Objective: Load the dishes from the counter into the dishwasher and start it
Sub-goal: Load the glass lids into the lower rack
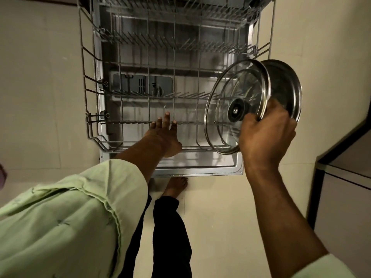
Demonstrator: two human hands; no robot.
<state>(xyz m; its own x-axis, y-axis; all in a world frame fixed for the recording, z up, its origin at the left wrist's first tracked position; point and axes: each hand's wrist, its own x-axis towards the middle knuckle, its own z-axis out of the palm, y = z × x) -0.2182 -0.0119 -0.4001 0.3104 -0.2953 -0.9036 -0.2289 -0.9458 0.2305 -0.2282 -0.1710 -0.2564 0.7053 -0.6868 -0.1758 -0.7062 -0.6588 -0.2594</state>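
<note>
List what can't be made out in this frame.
Head view only.
Steel plate: partly behind the glass lid and right hand.
Upper rack: cut off by the top edge.
Left hand: touching the lower rack or just above it, unclear.
Dishwasher buttons: out of frame.

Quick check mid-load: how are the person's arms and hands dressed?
Both hands are bare: no gloves, ring or watch shows on the left hand or the right hand. The left sleeve is loose pale green cloth with a wide stitched cuff. The right sleeve, the same green, shows only at the lower corner; that forearm is uncovered.
</note>
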